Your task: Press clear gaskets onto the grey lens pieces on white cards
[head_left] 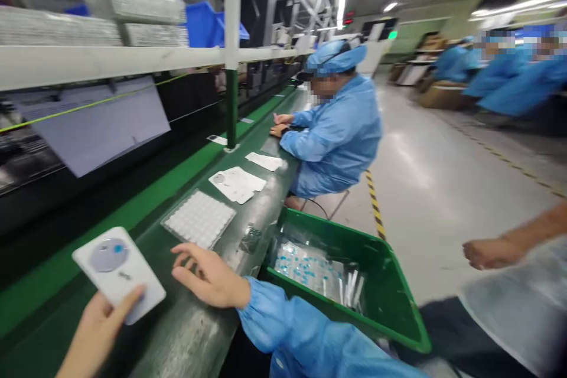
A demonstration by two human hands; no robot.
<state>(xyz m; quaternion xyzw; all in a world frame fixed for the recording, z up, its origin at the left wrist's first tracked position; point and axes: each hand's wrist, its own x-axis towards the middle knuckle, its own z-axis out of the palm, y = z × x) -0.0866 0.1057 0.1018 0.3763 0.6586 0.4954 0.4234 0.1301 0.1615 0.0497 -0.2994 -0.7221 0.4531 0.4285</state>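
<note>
At the lower left, my left hand is closed on a white rounded-corner panel, its thumb across the lower edge. The panel bears a round grey disc with a blue spot, and a small dark mark sits below the disc. My right hand, in a blue sleeve, is held over the bench with its fingers apart and nothing in them. Just beyond it lies a clear tray filled with rows of white pieces. Farther along the bench are several white panels, one showing a round grey disc.
A green bin beside the bench holds clear sheets with blue spots. A co-worker in blue sits farther along. At right, another person's bare hand is close by. A white post rises from the bench.
</note>
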